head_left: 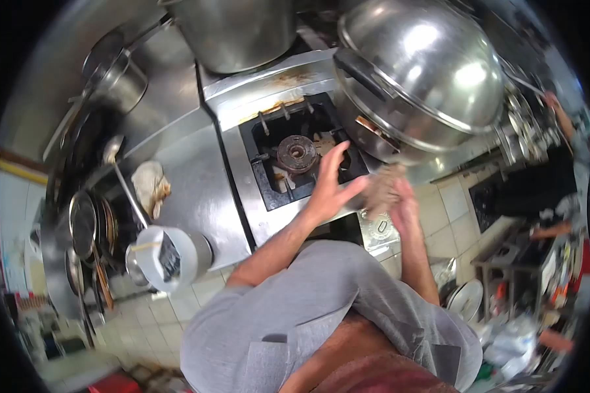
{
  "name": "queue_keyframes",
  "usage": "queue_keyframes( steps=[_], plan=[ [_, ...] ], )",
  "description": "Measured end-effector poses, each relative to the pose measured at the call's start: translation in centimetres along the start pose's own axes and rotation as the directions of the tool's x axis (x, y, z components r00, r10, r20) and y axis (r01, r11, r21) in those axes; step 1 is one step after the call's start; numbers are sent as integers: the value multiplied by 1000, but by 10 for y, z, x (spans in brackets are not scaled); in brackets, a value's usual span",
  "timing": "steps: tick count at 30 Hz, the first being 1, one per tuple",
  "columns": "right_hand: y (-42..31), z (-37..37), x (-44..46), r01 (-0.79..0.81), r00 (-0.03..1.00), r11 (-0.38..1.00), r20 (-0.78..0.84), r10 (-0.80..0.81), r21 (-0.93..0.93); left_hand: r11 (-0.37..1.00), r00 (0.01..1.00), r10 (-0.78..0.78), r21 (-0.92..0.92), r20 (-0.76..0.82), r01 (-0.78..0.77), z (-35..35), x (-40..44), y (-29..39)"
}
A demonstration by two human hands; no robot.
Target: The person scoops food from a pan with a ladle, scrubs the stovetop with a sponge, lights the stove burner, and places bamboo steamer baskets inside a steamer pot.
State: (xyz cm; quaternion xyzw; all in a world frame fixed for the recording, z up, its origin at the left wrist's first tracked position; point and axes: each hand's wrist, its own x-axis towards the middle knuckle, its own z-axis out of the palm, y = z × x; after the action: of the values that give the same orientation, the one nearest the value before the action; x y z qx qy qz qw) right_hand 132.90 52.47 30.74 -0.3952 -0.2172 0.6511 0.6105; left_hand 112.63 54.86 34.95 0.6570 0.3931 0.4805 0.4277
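My right hand [405, 206] is closed on a crumpled grey-brown cloth [383, 190], which is blurred by motion. Just left of it, my left hand [330, 188] is open, fingers and thumb spread, over the front right corner of a gas burner [297, 155]. The left thumb points toward the cloth; whether they touch I cannot tell. The burner's black square grate surrounds a round, rusty head, with pale debris around it. Right behind the cloth stands a large steel vessel with a domed lid [426, 62] and a black handle.
A tall steel pot [236, 33] stands behind the burner. On the steel counter to the left lie a whitish cloth [150, 186] and a long ladle [126, 177], near a white bucket [170, 259]. Pans hang at far left. Another person's arm [558, 114] shows at far right, beside hanging utensils.
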Motion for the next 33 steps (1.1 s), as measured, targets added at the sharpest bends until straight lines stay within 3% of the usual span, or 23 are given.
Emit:
queue_keyframes(
  steps=[1,2,3,4,5,7,8,9,10,11,13,15,17,19,21,22,23,25,27,28,29,31,33],
  plan=[
    [12,30,-14,-45,990,999,131,43,15,958,993,-120,-263,10,118,-10,-21,-5],
    [23,66,-30,-80,958,996,272,89,-44,805,976,-219,-561,23,194,-20,-40,-4],
    [47,77,-37,-188,917,977,340,210,-97,708,968,-252,-681,4,187,-32,-56,-17],
    [58,111,-53,-173,891,976,401,211,-129,766,952,-294,-616,-82,184,-49,-70,1],
    [74,125,-63,-147,831,972,509,222,-184,698,901,-427,-660,-75,276,-75,-86,-13],
    [72,143,-93,-70,793,877,507,338,-476,874,876,-333,-463,-347,149,-110,-102,-1],
    [71,141,-109,21,821,844,492,291,-535,982,860,-107,80,-500,168,-140,-114,-32],
    [71,136,-122,100,842,797,478,252,-596,928,866,122,366,-485,74,-159,-119,-28],
    [70,123,-133,102,885,751,404,230,-652,708,874,57,637,-482,305,-177,-123,-26],
    [68,111,-147,116,910,747,371,183,-654,360,865,16,810,-502,463,-185,-126,-24],
    [65,86,-179,-62,992,868,67,109,-493,124,745,-168,736,-645,665,-176,-127,-15],
    [56,70,-219,-2,999,872,-44,-22,-490,142,771,-145,758,-621,637,-173,-128,-27],
    [49,55,-262,58,983,869,-126,-137,-491,406,885,76,825,-459,393,-163,-132,-58],
    [45,42,-309,139,947,852,-185,-264,-505,644,969,161,764,-187,41,-128,-138,-58],
    [43,31,-359,240,838,785,-287,-465,-571,728,991,45,675,125,-118,-78,-156,-40],
    [38,26,-390,249,785,775,-348,-513,-581,742,957,88,624,275,-247,-52,-160,-64],
    [36,26,-421,273,714,712,-359,-601,-647,856,922,51,459,384,-238,-20,-173,-69],
    [37,15,-486,271,603,641,-392,-695,-718,823,754,19,418,657,-385,34,-217,-37],
    [33,4,-560,301,442,567,-414,-796,-767,824,506,109,207,856,-527,83,-267,-20],
    [34,10,-599,241,325,529,-446,-834,-814,833,380,30,187,924,-520,102,-295,-4],
    [34,25,-642,176,204,498,-463,-862,-849,837,245,-52,176,968,-518,115,-328,26],
    [46,45,-715,160,-44,448,-460,-887,-880,874,67,148,-99,987,-475,142,-395,23],
    [64,96,-785,5,-258,441,-428,-866,-897,852,-238,297,-369,925,-372,144,-452,53]
  ],
)
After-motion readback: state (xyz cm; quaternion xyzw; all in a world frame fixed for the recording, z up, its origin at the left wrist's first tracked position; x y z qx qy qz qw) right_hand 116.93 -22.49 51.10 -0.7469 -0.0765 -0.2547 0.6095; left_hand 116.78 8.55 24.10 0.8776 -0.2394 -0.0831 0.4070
